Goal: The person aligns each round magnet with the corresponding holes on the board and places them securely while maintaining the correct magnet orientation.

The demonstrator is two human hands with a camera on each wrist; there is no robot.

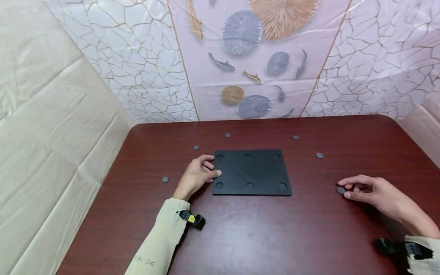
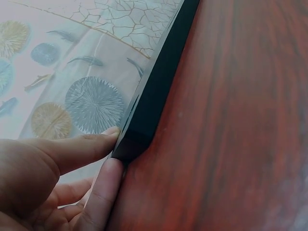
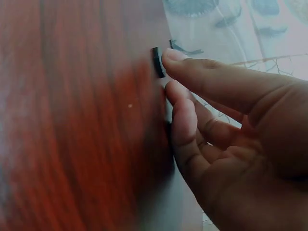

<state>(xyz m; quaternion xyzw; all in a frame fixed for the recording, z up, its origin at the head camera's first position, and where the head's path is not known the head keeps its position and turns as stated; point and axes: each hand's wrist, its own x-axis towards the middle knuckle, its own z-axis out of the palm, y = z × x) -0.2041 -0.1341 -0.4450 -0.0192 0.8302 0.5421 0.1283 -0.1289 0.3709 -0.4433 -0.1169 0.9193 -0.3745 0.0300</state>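
Observation:
A flat black board [image 1: 252,172] with several round recesses along its far and near edges lies mid-table. My left hand [image 1: 199,173] grips its left edge, the thumb on top and the fingers against the side. In the left wrist view, thumb and fingertips meet the corner of the board [image 2: 154,96]. Off to the right, my right hand [image 1: 374,193] pinches a small dark disc [image 1: 340,190] at the fingertips, close above the table. The disc [image 3: 158,62] appears nearly edge-on beside the thumb tip in the right wrist view.
More dark discs lie on the reddish-brown table [image 1: 258,236]: a disc [image 1: 165,179] at far left, another disc [image 1: 196,147], a disc [image 1: 227,135] behind the board, and discs [image 1: 296,137] to its right, including one disc [image 1: 319,155] nearer. A patterned curtain [image 1: 137,68] borders the back.

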